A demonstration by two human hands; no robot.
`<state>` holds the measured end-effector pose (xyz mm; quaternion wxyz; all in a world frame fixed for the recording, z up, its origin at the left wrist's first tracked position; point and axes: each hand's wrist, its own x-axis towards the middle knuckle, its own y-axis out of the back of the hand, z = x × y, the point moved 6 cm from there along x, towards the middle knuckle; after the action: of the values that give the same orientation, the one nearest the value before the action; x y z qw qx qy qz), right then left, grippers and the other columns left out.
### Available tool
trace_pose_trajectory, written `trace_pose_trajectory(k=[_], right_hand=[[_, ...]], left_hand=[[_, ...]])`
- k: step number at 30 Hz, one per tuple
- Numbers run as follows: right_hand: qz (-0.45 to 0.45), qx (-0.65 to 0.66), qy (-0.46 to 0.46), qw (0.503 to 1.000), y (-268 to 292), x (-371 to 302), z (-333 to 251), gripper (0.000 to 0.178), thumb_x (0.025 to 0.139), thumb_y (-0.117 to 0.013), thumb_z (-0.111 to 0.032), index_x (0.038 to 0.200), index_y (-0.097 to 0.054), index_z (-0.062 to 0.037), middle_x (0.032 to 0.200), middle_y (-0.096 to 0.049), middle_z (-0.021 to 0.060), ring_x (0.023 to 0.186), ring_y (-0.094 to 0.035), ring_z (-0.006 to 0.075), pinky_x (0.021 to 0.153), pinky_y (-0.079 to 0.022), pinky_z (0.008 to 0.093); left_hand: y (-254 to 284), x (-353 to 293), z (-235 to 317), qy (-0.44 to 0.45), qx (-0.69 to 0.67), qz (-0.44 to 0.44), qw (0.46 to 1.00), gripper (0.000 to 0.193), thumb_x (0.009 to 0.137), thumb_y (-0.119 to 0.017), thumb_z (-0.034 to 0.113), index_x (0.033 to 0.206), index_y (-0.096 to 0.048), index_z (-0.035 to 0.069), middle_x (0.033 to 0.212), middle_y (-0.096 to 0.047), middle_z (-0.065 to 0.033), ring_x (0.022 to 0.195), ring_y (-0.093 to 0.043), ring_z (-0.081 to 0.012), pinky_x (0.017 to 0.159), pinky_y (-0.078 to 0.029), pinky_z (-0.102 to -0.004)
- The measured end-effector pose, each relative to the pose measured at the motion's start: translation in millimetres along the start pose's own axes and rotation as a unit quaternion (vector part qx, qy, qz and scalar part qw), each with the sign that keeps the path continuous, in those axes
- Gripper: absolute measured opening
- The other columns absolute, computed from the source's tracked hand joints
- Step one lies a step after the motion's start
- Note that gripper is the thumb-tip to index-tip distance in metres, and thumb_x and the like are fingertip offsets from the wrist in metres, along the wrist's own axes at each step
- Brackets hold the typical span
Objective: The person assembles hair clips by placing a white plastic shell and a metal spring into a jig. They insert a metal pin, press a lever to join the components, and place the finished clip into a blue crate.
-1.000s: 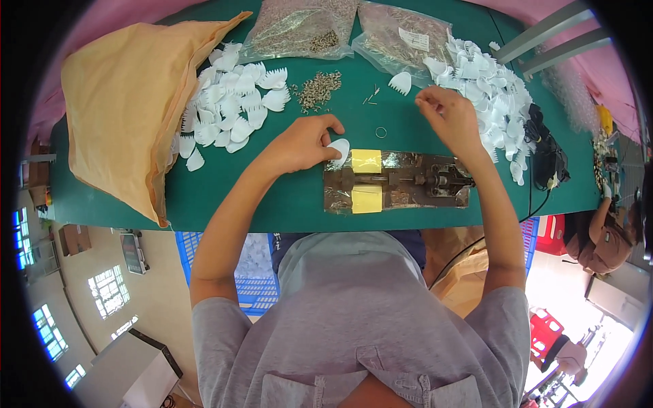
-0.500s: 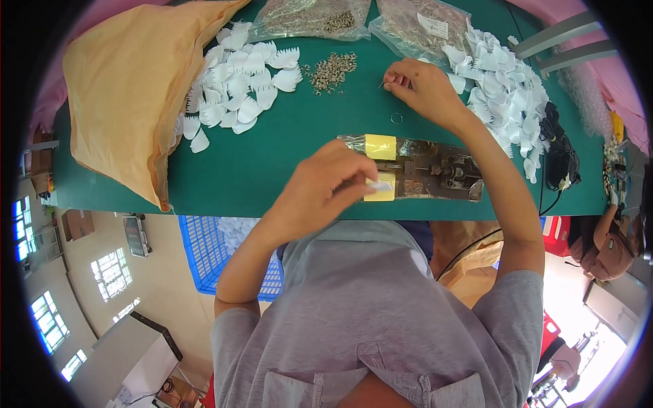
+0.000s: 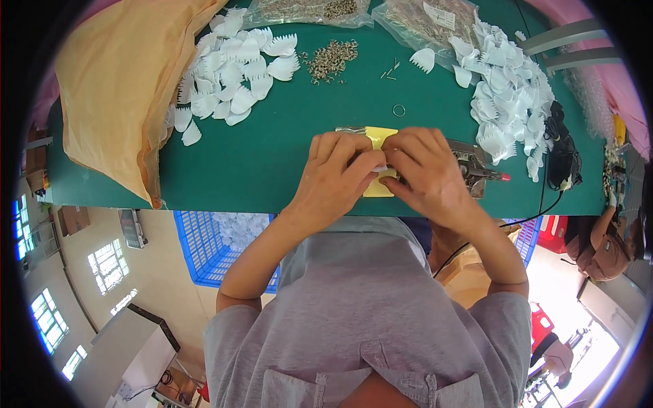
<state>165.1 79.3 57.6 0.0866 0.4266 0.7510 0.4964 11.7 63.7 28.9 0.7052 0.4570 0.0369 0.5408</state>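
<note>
My two hands meet over a metal fixture [image 3: 469, 163] near the table's front edge, where a yellow patch [image 3: 382, 134] covers part of it. My left hand [image 3: 335, 170] pinches a small white plastic piece [image 3: 382, 167], mostly hidden by the fingers. My right hand [image 3: 430, 173] is closed close beside that piece, its fingertips drawn together; what they hold, if anything, is too small to make out. Beyond the hands lie a thin metal ring [image 3: 398, 110] and several fine pins [image 3: 391, 69].
White toothed plastic pieces are heaped at left [image 3: 231, 75] and right [image 3: 510, 95]. Small metal clips [image 3: 331, 60] form a pile between them. Clear bags [image 3: 432, 24] lie behind. A tan sack [image 3: 115, 95] stands at left, a black cable [image 3: 561, 146] at right, and a blue basket [image 3: 204, 255] below the table edge.
My right hand has come from the far side by the pins down to the fixture, beside my left hand. The pins and a white toothed piece it covered now show. A red-tipped lever now sticks out.
</note>
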Motion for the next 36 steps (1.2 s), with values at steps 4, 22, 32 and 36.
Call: trace_pose_trajectory(k=[4,22,32,36], right_hand=[[0.073,-0.007,0.005,0.997,-8.2,-11.2,0.9,0.032,0.070,-0.085,-0.003,0.098,-0.070,-0.0035,0.107,-0.069,0.0071,0.102,-0.065,0.0304,0.086,-0.050,0.0421],[0.182,-0.059,-0.034,0.981,-13.7,-35.2,1.3,0.025,0.072,-0.083,-0.003,0.093,-0.071,-0.0075,0.117,-0.069,0.0060,0.106,-0.065,0.0272,0.090,-0.046,0.0420],[0.128,0.118,-0.194,0.965,30.1,1.4,66.1,0.011,0.086,-0.078,-0.007,0.095,-0.072,-0.0047,0.100,-0.074,0.0117,0.091,-0.071,0.0272,0.083,-0.057,0.0374],[0.120,-0.004,-0.225,0.967,41.1,33.3,154.8,0.017,0.091,-0.075,-0.016,0.105,-0.074,-0.0053,0.100,-0.076,0.0117,0.091,-0.073,0.0260,0.084,-0.058,0.0385]], left_hand=[[2.9,-8.9,-9.7,-0.020,0.009,0.061,0.998,0.046,0.073,-0.091,0.012,0.114,-0.069,0.013,0.119,-0.065,-0.0045,0.107,-0.057,-0.0281,0.090,-0.047,-0.0404],[-14.8,-17.6,-21.2,0.014,-0.021,0.069,0.997,0.054,0.079,-0.087,0.020,0.129,-0.067,0.013,0.125,-0.067,-0.0021,0.117,-0.058,-0.0276,0.098,-0.045,-0.0438],[-18.2,-14.5,-15.5,-0.004,-0.012,0.051,0.999,0.035,0.079,-0.084,0.010,0.112,-0.075,0.012,0.118,-0.071,-0.0020,0.113,-0.060,-0.0285,0.097,-0.046,-0.0423],[-18.4,-12.3,-14.1,-0.008,-0.023,0.047,0.999,0.033,0.079,-0.084,0.011,0.111,-0.075,0.013,0.116,-0.071,-0.0015,0.113,-0.060,-0.0283,0.097,-0.045,-0.0418]])
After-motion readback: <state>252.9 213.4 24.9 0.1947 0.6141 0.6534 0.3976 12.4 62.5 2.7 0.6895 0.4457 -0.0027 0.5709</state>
